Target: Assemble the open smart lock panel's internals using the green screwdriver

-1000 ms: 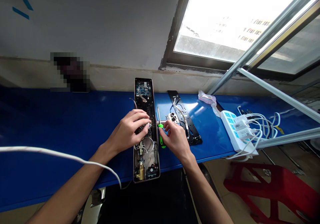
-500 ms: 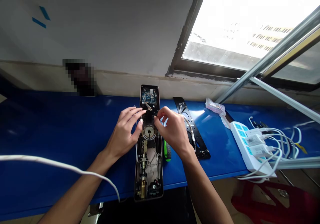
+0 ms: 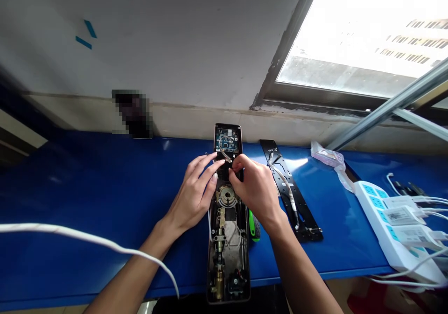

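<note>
A long open device housing [image 3: 231, 253] lies on the blue table, with a blue circuit board [image 3: 227, 139] at its far end and brass parts lower down. My left hand [image 3: 196, 192] rests over its left edge, fingers apart, fingertips near the short cable [image 3: 225, 154] below the board. From the right, my right hand [image 3: 257, 185] reaches in with thumb and forefinger pinched close to the cable's end; what is between them is too small to make out. A green and black handled tool [image 3: 252, 226] lies beside the housing, partly hidden by the right hand.
A black perforated plate [image 3: 297, 197] with a white-wrapped cable lies to the right. Beyond it are a plastic bag [image 3: 327, 155] and a white power strip [image 3: 381, 220] with plugs. A thick white cable [image 3: 87, 241] crosses at the left. Metal bars stand at the right.
The whole scene has shifted rightward in view. My right thumb and forefinger have drawn closer together near the cable's end. My left hand stays spread at the housing.
</note>
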A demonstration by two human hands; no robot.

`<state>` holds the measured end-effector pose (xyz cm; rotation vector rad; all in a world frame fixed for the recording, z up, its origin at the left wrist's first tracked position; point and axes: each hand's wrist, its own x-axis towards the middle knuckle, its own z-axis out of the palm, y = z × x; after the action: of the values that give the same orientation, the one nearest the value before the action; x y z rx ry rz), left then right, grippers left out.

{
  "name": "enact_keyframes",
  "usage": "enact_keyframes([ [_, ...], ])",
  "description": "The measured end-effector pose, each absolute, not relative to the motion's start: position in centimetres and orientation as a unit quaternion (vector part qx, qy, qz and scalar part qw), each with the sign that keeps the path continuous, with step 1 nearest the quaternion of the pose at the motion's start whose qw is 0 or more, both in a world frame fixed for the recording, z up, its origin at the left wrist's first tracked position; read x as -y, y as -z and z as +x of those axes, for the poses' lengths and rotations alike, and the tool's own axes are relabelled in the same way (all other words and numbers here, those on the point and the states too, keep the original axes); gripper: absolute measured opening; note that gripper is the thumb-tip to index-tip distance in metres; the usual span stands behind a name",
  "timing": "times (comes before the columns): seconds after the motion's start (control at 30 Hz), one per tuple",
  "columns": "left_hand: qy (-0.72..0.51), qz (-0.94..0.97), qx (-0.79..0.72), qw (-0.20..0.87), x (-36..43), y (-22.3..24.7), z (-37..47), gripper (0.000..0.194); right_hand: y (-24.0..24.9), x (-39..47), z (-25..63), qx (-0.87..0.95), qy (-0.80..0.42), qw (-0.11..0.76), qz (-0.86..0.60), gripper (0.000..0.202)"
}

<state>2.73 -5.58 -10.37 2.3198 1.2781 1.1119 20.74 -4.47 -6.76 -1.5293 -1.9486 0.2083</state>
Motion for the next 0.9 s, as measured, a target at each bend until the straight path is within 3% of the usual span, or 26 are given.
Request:
enact_keyframes([
  [0.4,-0.374,0.801,-0.445,0.142,5.4,10.9,2.9,0.044,7.3,4.7,19.1,0.693,-0.065,0.343,-0.631,0.009],
  [0.9,-0.423,0.794,-0.433,0.060,6.4,9.3,4.4,0.041,4.8,7.1,22.2,0.620,-0.189,0.459,-0.607,0.006],
])
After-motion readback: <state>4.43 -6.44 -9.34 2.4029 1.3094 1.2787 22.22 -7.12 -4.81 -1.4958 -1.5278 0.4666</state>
